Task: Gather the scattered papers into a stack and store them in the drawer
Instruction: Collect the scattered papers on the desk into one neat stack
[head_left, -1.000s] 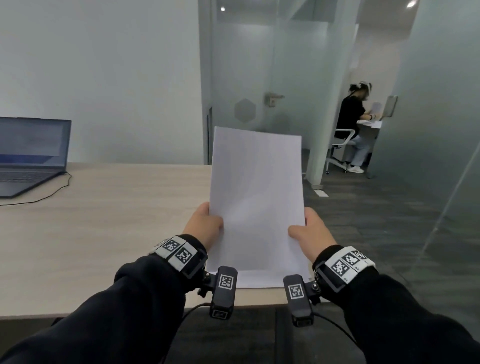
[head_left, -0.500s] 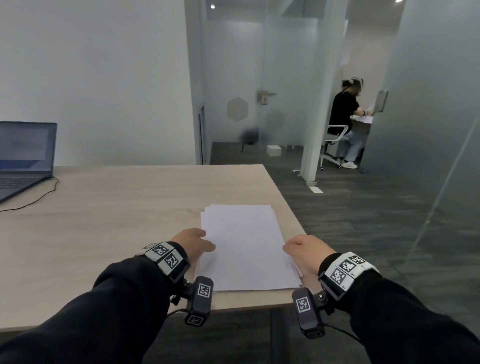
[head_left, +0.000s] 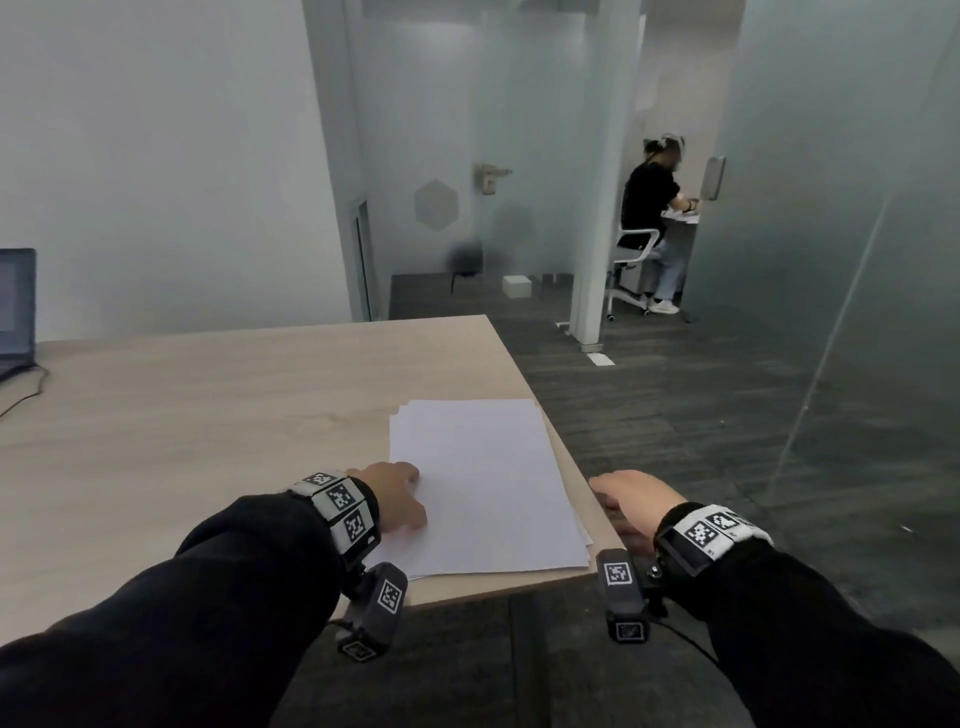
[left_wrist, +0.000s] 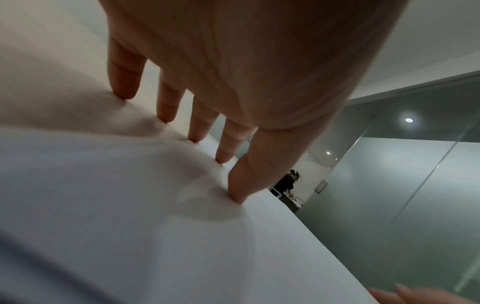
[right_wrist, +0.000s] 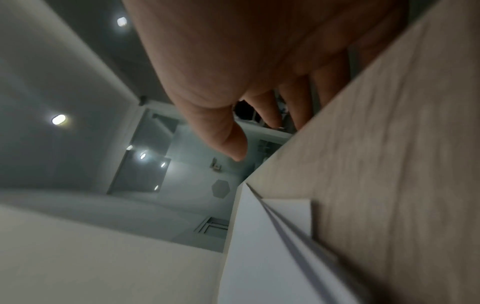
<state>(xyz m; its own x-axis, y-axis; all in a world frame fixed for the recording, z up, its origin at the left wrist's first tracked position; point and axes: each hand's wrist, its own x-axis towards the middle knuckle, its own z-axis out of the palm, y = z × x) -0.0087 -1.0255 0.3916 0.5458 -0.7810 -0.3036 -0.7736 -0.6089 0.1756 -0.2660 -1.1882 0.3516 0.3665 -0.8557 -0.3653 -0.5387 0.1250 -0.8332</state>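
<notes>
A stack of white papers (head_left: 483, 488) lies flat on the wooden table (head_left: 208, 415), close to its front right corner, with the sheets slightly offset at the edges. My left hand (head_left: 408, 496) rests on the stack's left edge. In the left wrist view its fingers (left_wrist: 168, 102) are straight and spread, the tips touching paper (left_wrist: 130, 226) and table. My right hand (head_left: 618, 499) hovers just past the table's right edge, fingers relaxed and holding nothing. The right wrist view shows that hand (right_wrist: 259, 131) beside the table edge (right_wrist: 389, 164) and the sheet corners (right_wrist: 259, 246). No drawer is in view.
A laptop (head_left: 15, 306) with a cable (head_left: 21, 395) sits at the table's far left. Right of the table is dark floor (head_left: 675, 441), a white pillar (head_left: 597, 208) and a glass partition (head_left: 841, 260). A person (head_left: 652, 208) sits on a chair far behind.
The stack, held upright by both hands a second ago, now lies flat. My right hand has let go and moved off past the table's right edge. My left hand stays on the papers.
</notes>
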